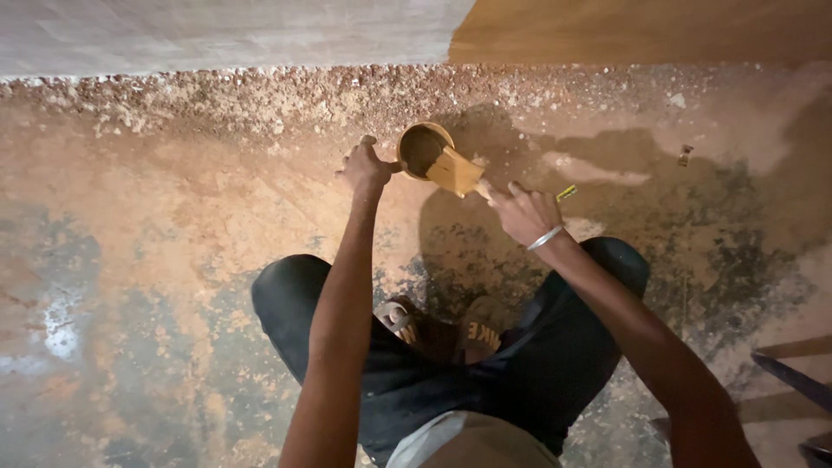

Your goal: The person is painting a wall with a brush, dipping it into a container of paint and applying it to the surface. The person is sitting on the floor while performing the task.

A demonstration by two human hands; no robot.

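Just above the frame's centre, a small round container (422, 149) sits low over the dusty floor (173, 251), its inside dark, contents unclear. The left hand (365, 166) is closed on its handle. The right hand (523, 212) pinches a flat trowel (454, 170) resting across its rim, other fingers loose.

A rough concrete floor (173, 260), stained reddish-brown and blotched with dark grey patches, is filling most of the view, and warm dim light is falling across it, casting a dark shadow (520, 191) over its middle. A band of pale crumbled rubble and grit (217, 95) is lying along the foot of a grey-white plastered wall (217, 30), which is giving way on the right to a smooth ochre-brown wall panel (641, 30). Dark slanting bars (793, 373) are showing at the lower right edge.
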